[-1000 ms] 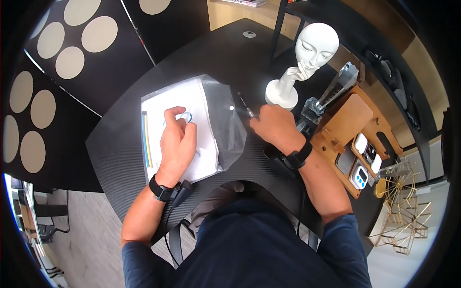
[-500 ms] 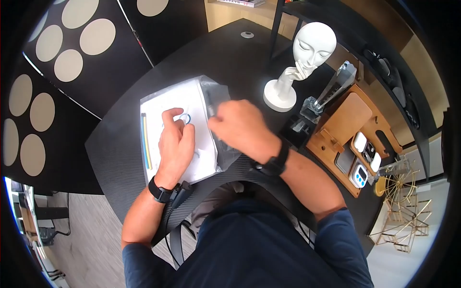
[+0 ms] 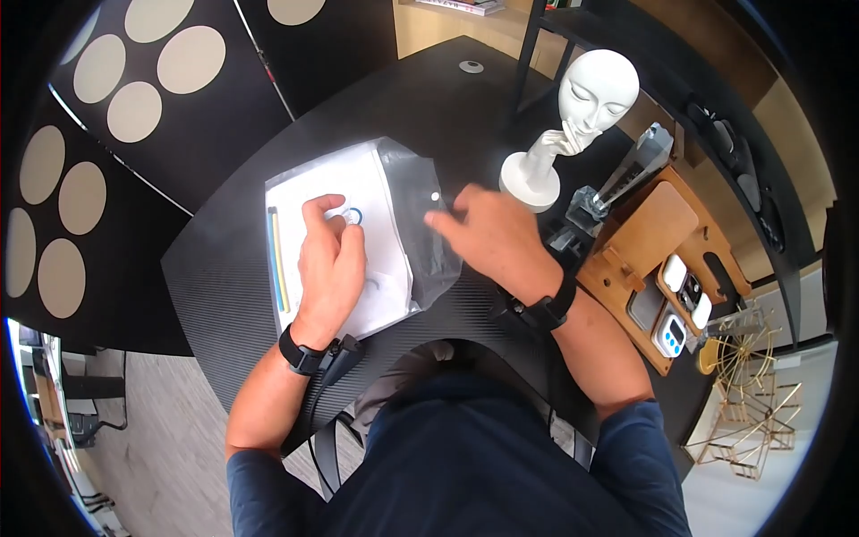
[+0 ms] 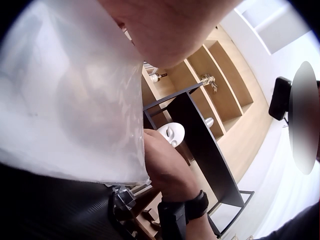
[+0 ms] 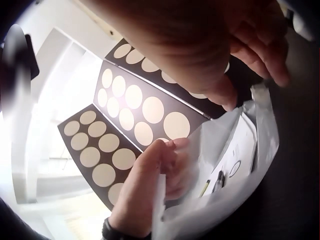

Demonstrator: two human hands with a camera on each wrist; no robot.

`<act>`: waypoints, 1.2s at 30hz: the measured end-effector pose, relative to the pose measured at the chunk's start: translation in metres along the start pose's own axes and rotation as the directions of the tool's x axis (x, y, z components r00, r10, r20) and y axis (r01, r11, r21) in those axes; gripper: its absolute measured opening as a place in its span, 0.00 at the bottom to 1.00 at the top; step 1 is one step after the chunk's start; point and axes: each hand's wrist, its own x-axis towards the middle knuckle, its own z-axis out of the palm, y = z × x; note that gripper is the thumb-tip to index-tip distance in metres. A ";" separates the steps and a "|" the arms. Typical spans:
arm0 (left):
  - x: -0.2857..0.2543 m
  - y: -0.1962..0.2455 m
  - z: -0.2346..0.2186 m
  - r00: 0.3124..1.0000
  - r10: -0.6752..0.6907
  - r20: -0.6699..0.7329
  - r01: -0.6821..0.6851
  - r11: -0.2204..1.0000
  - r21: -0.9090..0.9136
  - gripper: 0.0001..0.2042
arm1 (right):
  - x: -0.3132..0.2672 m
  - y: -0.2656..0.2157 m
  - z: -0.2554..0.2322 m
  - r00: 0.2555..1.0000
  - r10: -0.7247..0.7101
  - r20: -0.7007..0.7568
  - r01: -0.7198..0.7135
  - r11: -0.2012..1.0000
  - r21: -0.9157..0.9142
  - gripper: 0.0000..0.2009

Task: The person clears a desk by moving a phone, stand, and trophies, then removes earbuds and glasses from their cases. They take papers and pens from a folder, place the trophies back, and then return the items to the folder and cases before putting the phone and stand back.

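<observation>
A clear plastic document folder (image 3: 428, 237) lies on the desk with white papers (image 3: 380, 188) inside. My left hand (image 3: 329, 259) is over it, fingers curled, gripping its upper film, which stands raised beside the hand in the left wrist view. At the folder's left edge lie a blue and a yellow pencil-like stick (image 3: 276, 259). The right wrist view shows the folder's mouth (image 5: 267, 120) gaping, with a dark slender item (image 5: 218, 180) within. Just right of the folder's flap, my right hand (image 3: 501, 234) holds nothing, its thumb and fingers apart.
Behind the right hand stands a white mask-and-hand statue (image 3: 531, 182). To its right are a crystal trophy (image 3: 640, 161) and a wooden organizer (image 3: 658, 219) with small devices. A dark panel with pale circles (image 3: 191, 59) borders the desk's left side. Gold wheel ornaments (image 3: 747, 349) are at far right.
My right hand carried a pen leftward over the folder, then moved back right without it. The left hand has kept its place on the folder.
</observation>
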 end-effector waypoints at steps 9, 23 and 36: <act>-0.012 0.003 -0.013 0.940 0.024 0.340 -0.109 0.966 0.233 0.23 | 0.000 -0.007 0.002 0.993 -0.107 -0.048 0.112 0.986 0.121 0.12; -0.032 -0.018 -0.032 0.857 0.101 0.506 -0.317 0.877 0.362 0.29 | -0.018 -0.019 0.060 0.908 -0.418 0.004 0.416 0.906 0.083 0.13; -0.022 -0.075 -0.074 0.984 -0.145 0.107 0.053 0.803 0.594 0.31 | 0.019 0.007 0.046 0.878 0.186 0.440 -0.432 0.703 0.566 0.21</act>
